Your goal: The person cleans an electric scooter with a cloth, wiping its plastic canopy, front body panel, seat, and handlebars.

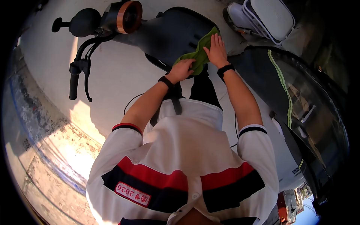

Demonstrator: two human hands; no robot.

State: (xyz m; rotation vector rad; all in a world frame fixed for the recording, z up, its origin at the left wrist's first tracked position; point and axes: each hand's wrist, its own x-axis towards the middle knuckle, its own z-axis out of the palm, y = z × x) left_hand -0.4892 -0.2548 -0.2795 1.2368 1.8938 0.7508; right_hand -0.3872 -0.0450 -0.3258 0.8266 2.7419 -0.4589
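Note:
A crumpled green cloth (201,54) lies over the near right part of a dark scooter seat or body panel (165,33). My left hand (182,70) is closed on the cloth's lower left part, its fingers curled in. Flat on the upper right part of the cloth rests my right hand (216,50), fingers stretched out and pressed against it. Each wrist wears a black band.
At the upper left are the scooter's handlebar grip (74,86), brake lever and round copper-rimmed headlamp (129,17). A white-topped seat or rack (272,18) stands at the upper right. Along the right side is a dark glossy cover (258,71) with green-edged trim.

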